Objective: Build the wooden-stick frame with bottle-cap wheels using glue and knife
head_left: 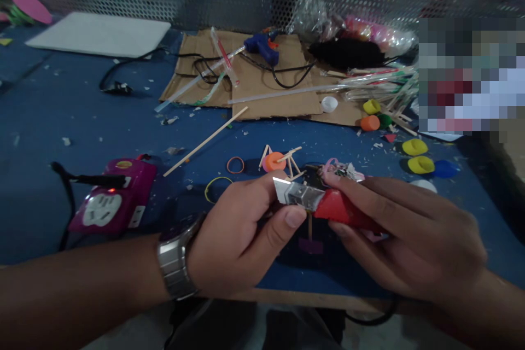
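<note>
My right hand (414, 229) is closed around the red handle of a utility knife (340, 209), its metal blade pointing left. Close under and behind that blade is my left hand (241, 224), with a metal-band watch on the wrist. Its fingers are curled, and the thumb tip lies against or just below the knife's metal head; what they pinch is hidden. Beyond the hands, small sticks stand around an orange cap (275, 162). A purple piece with a stick (310, 245) shows below the knife. Beside my left hand lie a yellow rubber band (210, 186) and a reddish one (235, 165).
A blue glue gun (262, 48) lies on cardboard (279, 106) at the back, with its black cord. At left sits a magenta power socket (141, 180) with a plug in it. A wooden stick (205, 142), a white board (100, 34) and yellow caps (415, 147) lie around.
</note>
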`<state>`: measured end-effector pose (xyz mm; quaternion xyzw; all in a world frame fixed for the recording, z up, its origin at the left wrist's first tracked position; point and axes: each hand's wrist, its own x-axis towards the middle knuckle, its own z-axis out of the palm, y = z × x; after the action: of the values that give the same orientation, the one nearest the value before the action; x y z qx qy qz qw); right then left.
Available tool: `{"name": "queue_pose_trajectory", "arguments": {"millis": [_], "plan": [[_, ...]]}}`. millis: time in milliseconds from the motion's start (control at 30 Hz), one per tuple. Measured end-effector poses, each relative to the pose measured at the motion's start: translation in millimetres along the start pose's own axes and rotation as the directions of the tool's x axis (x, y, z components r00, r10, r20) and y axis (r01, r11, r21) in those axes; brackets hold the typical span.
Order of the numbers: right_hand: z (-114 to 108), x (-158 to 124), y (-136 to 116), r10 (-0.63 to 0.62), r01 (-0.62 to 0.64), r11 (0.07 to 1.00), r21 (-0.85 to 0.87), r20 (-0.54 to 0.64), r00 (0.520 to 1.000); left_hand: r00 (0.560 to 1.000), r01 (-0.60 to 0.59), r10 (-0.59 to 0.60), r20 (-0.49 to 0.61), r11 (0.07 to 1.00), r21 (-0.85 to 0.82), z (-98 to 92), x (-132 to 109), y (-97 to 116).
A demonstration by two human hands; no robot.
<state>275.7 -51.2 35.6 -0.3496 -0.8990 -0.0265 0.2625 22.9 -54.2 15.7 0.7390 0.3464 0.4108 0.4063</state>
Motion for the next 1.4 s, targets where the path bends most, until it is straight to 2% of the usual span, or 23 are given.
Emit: {"name": "queue_pose_trajectory", "arguments": {"millis": [233, 367, 467, 567, 733, 800, 933, 1200, 1400], "plan": [[0.8, 0.0, -0.3, -0.004, 0.004, 1.0, 0.005, 0.0, 1.0, 1.0, -0.012, 0.014, -0.015, 0.995, 0.098, -1.2, -2.2, 0.8], [0.6, 0.9, -1.3, 0.001, -0.001, 1.0, -0.006, -0.006, 1.0, 0.999, -0.028, 0.03, -0.018, 0.996, 0.08, 0.3, -4.8, -1.8], [0.9, 0.9, -1.5, 0.013, -0.013, 1.0, 0.002, -0.004, 1.0, 1.0, 0.006, -0.007, -0.016, 0.999, -0.037, 2.3, -7.9, -4.4], [0.2, -1.3, -0.7, 0.049, -0.048, 0.999, 0.019, -0.013, 0.999, 0.997, 0.076, -0.074, 0.016, 0.971, -0.225, 5.5, -10.7, -5.3], [-2.0, -7.4, 2.3, 0.18, -0.18, 0.983, 0.03, -0.011, 0.984, 0.973, 0.221, -0.222, 0.063, 0.813, -0.538, 10.8, -7.5, -2.7], [-1.6, -8.1, 3.5, 0.196, -0.195, 0.98, 0.027, -0.018, 0.981, 0.961, 0.262, -0.262, 0.085, 0.77, -0.582, 11.0, -3.4, -1.2], [1.7, -5.6, 4.9, 0.145, -0.142, 0.986, 0.091, -0.026, 0.989, 0.948, 0.298, -0.302, 0.101, 0.732, -0.613, 9.0, 1.5, 0.3], [4.6, -2.3, 4.7, 0.044, -0.045, 0.997, 0.06, 0.02, 0.999, 0.947, 0.316, -0.295, 0.128, 0.783, -0.535, 3.6, -3.9, -1.2], [3.2, -3.2, 4.7, 0.011, -0.011, 1.0, 0.028, -0.001, 1.0, 0.983, 0.181, -0.152, 0.101, 0.884, -0.431, -1.6, -2.7, 0.1]]}}
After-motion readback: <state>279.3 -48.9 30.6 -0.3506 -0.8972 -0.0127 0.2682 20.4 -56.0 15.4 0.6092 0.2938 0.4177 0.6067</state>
